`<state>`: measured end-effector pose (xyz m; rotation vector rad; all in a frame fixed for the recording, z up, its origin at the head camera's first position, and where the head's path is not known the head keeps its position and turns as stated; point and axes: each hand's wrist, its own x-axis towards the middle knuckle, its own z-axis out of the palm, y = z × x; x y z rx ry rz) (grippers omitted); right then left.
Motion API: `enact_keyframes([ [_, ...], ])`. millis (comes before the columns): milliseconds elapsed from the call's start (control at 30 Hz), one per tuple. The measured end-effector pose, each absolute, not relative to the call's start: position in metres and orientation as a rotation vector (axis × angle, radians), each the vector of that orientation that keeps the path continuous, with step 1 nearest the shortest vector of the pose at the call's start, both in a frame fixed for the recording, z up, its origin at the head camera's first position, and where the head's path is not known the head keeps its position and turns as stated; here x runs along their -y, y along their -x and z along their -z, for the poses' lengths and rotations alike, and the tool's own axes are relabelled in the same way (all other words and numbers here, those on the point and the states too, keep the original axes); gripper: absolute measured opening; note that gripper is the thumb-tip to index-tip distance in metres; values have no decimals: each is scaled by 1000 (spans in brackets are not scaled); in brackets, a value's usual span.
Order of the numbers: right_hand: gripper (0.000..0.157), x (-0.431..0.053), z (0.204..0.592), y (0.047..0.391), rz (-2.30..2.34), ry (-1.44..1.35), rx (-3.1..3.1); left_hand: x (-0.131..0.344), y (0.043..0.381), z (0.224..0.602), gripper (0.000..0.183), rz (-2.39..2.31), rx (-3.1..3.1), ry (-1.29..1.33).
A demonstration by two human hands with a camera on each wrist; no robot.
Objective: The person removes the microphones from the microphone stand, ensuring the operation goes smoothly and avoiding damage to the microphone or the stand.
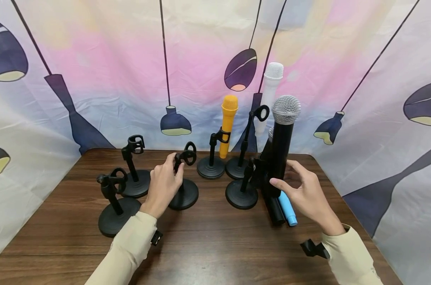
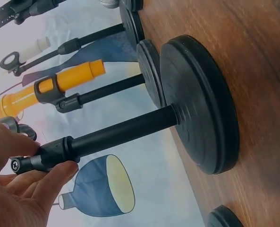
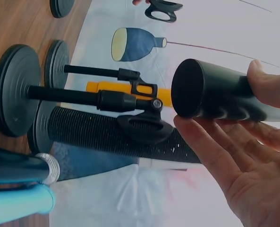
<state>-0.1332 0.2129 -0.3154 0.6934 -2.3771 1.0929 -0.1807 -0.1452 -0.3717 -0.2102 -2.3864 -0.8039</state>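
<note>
Black mic (image 1: 282,148), clasped by the right hand (image 1: 309,194) over the table (image 1: 208,253), looks stiff, light and perhaps slippery, best gripped round its middle; the left hand (image 1: 163,184), well apart, pinches a stand (image 2: 125,131) near its top

No lettering, label, brand, number or sign could be read on the microphones (image 1: 281,146), the stands (image 1: 185,196), the tabletop (image 1: 208,253) or the cloth (image 1: 130,59) behind its far edge.

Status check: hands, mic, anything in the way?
Left hand pinching empty black mic stand. Right hand holding silver-headed black microphone, head up. Second stand close by; might snag.
</note>
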Motion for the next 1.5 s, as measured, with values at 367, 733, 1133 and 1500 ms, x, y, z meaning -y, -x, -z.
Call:
enact_keyframes([
  [367, 46, -233, 317, 128, -1118, -575, 2400, 150, 195, 372, 36, 819, 2382, 190],
  [733, 45, -255, 328, 128, -1150, -461, 2431, 153, 205, 373, 42, 837, 2391, 151],
  [1133, 56, -275, 347, 136, -1176, -314, 2568, 157, 213, 374, 43, 831, 2386, 113],
  [1500, 75, -297, 370, 149, -1120, -144, 2797, 158, 218, 374, 41, 862, 2372, 97],
])
